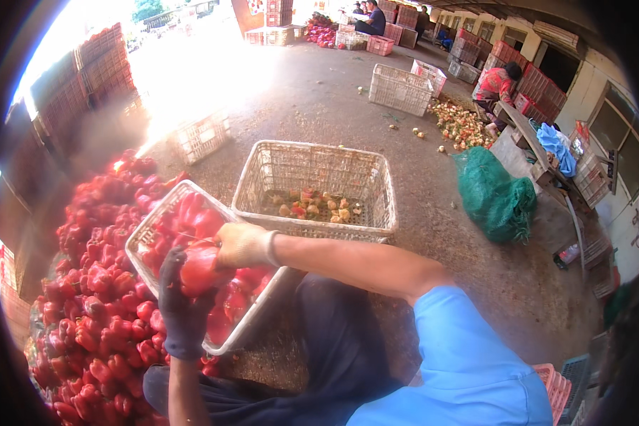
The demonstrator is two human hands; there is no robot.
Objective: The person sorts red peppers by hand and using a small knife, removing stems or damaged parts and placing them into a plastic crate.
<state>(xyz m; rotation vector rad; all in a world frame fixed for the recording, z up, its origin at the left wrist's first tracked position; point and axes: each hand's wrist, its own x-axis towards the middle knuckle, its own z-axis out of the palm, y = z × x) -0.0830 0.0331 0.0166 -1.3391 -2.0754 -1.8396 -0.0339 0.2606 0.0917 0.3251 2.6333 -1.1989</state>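
My left hand, in a dark glove, holds a red bell pepper from below and the side. My right hand, in a pale knitted glove, is closed at the pepper's upper right; a thin blade-like tool runs leftward from it. Both hands are over a white plastic crate that holds red bell peppers. Beyond it stands a larger, dirty white crate with pepper cores on its bottom.
A big heap of red peppers lies at my left. A green mesh sack rests on the floor to the right. Further off are pepper cores in a pile, empty crates, a bent-over person and stacked crates.
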